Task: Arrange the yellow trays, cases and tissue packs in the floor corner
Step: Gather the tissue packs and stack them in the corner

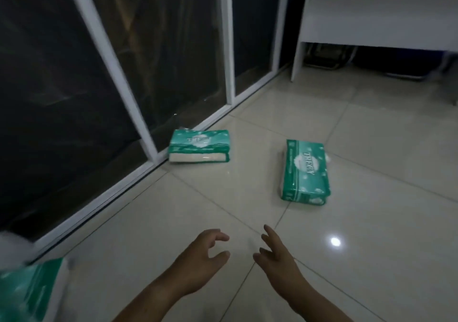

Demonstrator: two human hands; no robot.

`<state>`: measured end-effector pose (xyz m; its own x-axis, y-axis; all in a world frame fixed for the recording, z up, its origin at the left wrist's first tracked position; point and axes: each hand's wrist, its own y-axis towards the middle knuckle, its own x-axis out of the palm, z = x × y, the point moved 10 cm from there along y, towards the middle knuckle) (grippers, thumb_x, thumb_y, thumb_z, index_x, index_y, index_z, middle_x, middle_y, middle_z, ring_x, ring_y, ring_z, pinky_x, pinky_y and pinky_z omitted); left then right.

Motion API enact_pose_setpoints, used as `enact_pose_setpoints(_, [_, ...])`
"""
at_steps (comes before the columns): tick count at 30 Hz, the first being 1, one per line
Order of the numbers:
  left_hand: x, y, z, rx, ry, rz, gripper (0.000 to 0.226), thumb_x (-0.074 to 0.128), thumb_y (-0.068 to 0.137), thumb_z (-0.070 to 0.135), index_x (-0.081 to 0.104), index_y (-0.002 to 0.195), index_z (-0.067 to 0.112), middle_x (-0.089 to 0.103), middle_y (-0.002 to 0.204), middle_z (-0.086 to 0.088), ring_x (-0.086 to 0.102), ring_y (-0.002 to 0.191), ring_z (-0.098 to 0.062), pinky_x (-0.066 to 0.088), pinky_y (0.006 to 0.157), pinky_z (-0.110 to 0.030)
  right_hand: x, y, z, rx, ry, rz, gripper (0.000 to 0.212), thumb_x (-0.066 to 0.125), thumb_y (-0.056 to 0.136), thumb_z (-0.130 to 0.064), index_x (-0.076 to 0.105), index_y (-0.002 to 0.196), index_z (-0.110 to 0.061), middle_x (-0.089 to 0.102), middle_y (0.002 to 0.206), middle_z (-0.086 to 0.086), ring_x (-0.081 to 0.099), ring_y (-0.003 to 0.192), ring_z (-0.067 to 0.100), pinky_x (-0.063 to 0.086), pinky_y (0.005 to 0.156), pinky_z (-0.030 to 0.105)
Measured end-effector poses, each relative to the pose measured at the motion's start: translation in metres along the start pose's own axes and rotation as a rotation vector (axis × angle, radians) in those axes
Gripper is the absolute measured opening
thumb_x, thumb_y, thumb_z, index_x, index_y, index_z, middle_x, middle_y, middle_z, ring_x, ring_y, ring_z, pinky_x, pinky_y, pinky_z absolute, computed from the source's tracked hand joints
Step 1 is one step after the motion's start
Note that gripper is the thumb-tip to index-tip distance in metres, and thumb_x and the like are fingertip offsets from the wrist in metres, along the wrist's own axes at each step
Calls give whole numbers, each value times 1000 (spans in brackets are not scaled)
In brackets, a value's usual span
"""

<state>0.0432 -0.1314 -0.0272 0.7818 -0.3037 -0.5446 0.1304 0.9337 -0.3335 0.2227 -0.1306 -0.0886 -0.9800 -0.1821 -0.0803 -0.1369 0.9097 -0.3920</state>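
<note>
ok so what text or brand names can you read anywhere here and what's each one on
"THEMY", as best it reads, in white letters on top of the right tissue pack; the middle letters are blurred.
Same logo on the tissue pack by the glass door: only "TH" is clear, the rest is too blurred.
Smaller print on both packs: too small to read.
Tissue pack at the bottom left corner: no text readable.
</note>
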Motion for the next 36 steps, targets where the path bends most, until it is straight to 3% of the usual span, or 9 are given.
enact_pose_setpoints(5, [42,91,-17,-2,61,-111,26,59,92,32,52,116,38,39,123,32,43,125,3,32,95,-12,-81,69,45,98,15,225,67,60,91,-3,31,146,-26,38,150,8,48,127,24,41,92,28])
enact_pose_setpoints(10, [71,180,-37,-2,166,-188,24,58,92,32,45,109,44,36,128,22,37,124,7,28,96,-9,-149,140,83,195,-23,382,69,60,90,-7,28,149,-25,36,153,7,44,132,27,40,96,32])
enact_pose_setpoints(14, [70,254,-40,-43,96,-160,22,67,86,30,58,99,46,55,126,9,53,114,-6,44,97,-24,-205,193,74,152,-78,510,70,60,91,-12,26,150,-24,37,150,3,42,129,18,40,101,36])
enact_pose_setpoints(18, [77,323,-15,37,203,-137,32,63,89,26,55,118,37,49,135,7,48,118,-7,41,97,-24,-266,246,64,49,-99,645,64,70,82,-20,39,138,-23,53,128,-4,54,112,14,49,90,34])
enact_pose_setpoints(22, [120,372,41,200,314,-243,50,57,93,27,40,139,34,37,143,12,37,117,3,29,93,-12,-299,299,93,184,10,620,91,77,77,-17,17,145,-26,49,134,3,61,111,29,58,84,49])
enact_pose_setpoints(26, [174,412,87,272,344,-312,62,55,93,21,27,149,28,31,147,9,34,130,-2,22,97,-7,-293,324,128,288,214,520,79,78,78,-17,26,137,-18,54,128,12,61,104,28,56,74,38])
enact_pose_setpoints(30, [216,441,91,231,347,-334,69,54,87,29,24,150,30,30,149,-1,39,133,-15,25,97,-8,-292,326,137,260,198,532,58,72,84,-14,30,121,-22,56,114,6,60,90,16,55,67,30])
enact_pose_setpoints(33, [244,444,52,127,494,-434,82,47,84,23,5,153,34,-5,162,-9,37,140,-24,33,110,-24,-292,330,138,223,185,516,61,73,82,-8,30,124,-21,57,110,2,60,94,15,55,76,29])
enact_pose_setpoints(36, [250,451,31,44,582,-424,89,53,85,28,-5,152,38,-24,160,-4,35,142,-25,35,112,-31,-293,335,138,198,144,494,64,73,80,-2,28,121,-22,55,111,2,56,93,10,48,62,11])
